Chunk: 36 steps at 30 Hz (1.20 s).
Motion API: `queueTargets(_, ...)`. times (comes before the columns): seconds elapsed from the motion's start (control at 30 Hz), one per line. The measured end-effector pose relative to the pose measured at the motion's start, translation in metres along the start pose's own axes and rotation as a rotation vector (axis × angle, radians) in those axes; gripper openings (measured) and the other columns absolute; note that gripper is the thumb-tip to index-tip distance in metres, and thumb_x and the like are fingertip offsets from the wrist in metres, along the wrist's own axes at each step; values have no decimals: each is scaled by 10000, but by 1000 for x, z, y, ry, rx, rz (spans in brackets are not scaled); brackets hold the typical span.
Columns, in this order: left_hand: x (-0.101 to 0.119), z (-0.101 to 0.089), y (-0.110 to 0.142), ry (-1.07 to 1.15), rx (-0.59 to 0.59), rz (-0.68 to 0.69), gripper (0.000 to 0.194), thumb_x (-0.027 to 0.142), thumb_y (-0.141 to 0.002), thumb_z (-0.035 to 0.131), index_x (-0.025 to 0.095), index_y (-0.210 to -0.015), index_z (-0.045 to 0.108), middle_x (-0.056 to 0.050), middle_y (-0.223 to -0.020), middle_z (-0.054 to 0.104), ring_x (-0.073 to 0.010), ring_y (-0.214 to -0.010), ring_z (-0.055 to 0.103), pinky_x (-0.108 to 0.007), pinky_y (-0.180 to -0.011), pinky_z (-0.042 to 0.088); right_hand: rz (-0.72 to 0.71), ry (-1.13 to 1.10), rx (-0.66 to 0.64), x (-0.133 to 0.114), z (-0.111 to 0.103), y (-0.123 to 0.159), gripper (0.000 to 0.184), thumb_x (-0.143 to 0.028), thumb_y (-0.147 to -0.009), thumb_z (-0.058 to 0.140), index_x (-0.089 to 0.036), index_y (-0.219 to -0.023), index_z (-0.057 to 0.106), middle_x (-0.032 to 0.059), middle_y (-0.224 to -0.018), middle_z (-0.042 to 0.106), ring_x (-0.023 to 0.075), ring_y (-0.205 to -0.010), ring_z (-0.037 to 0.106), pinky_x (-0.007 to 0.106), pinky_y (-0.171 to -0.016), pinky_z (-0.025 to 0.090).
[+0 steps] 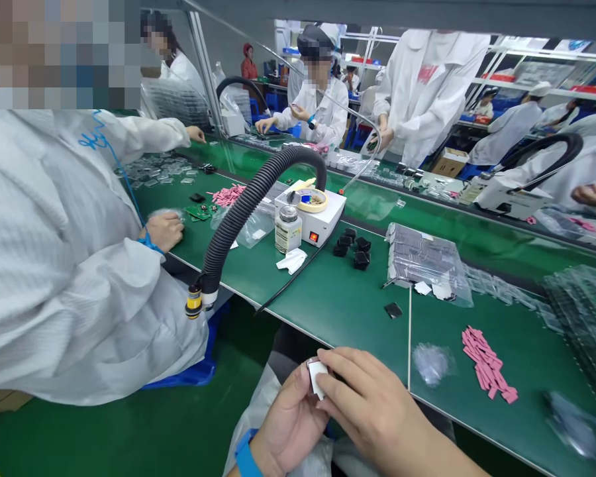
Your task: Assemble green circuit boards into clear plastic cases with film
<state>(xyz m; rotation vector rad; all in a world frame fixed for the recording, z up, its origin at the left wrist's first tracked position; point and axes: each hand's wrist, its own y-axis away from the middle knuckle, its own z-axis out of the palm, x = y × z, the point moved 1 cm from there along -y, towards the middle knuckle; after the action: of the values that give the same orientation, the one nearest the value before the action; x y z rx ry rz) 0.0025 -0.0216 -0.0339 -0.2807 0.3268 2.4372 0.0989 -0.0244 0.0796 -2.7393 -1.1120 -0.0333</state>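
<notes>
Low in front of the bench, both my hands meet around a small flat square piece with a white face and dark edge point(318, 379). My left hand point(291, 421), with a blue band at the wrist, is closed and grips the piece between thumb and fingers. My right hand point(372, 397) is closed too, its fingertips pressed on the white face and top edge. The underside of the piece is hidden by my fingers. Nearest on the bench lies a thin black square point(393, 310). Beyond it are stacked black square parts point(361, 253).
Pink strips point(487, 364), clear film point(431, 363) and a bagged stack of grey parts point(424, 258) lie at right. A black hose point(258, 192) arches from a white box point(322, 222) beside a bottle point(288, 230). A co-worker's hand point(165, 230) rests at left.
</notes>
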Motion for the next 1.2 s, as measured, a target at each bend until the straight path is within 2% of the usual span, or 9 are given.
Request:
queueTargets(0.2,1,1,0,-84,-30,29,302,277,-705,751,90,-930,676,-32,-790,674,-69,-681,570,-170,-591,433,67,-62,24,-1,3,0,185,-199,-859,542,-184,-1040,578,53,-1208,591,185,-1084,555,365,-901,553)
queueTargets(0.43,1,-3,-1,-140,-62,44,322,318,-740,715,98,-969,665,-48,-837,661,-92,-745,570,-185,-644,448,134,-164,-5,-3,1,-1,107,-176,-847,551,-196,-952,557,27,-1196,601,173,-1080,565,353,-912,556)
queueTargets(0.6,2,-3,1,-149,-73,18,381,337,-738,713,80,-1013,653,-56,-843,645,-93,-751,560,-179,-657,441,156,-212,-17,-4,0,-4,95,-170,-857,532,-195,-946,552,39,-1158,612,179,-1049,573,356,-908,554)
queueTargets(0.73,3,0,2,-159,-86,26,351,343,-740,708,98,-987,663,-52,-858,641,-97,-765,555,-181,-668,440,152,-212,-5,-5,-2,-7,87,-148,-854,527,-177,-932,553,56,-1143,613,177,-1023,574,331,-868,569)
queueTargets(0.87,3,0,3,-164,-75,33,349,333,-747,701,87,-991,660,-59,-855,635,-100,-765,560,-186,-670,440,173,-209,-39,-5,0,-6,91,-152,-855,523,-181,-930,565,57,-1143,607,172,-1030,566,331,-891,559)
queueTargets(0.93,3,-1,3,-176,-65,43,344,330,-745,703,89,-986,660,-62,-865,637,-102,-767,562,-192,-677,442,151,-187,-10,-5,2,-6,112,-157,-858,521,-180,-953,577,69,-1144,604,170,-1020,570,315,-859,564)
queueTargets(1.03,5,-2,3,-219,-46,56,348,362,-722,718,111,-959,668,-63,-868,643,-120,-788,574,-211,-704,451,64,-81,104,-5,5,-4,130,-183,-855,540,-164,-971,596,111,-1181,589,191,-1019,575,328,-800,565)
queueTargets(1.2,10,-4,3,-305,-26,91,405,418,-693,728,156,-998,678,-61,-880,655,-149,-828,585,-239,-730,467,-17,-22,226,-7,4,-6,145,-125,-832,553,-112,-963,611,179,-1251,544,241,-1151,512,374,-833,541)
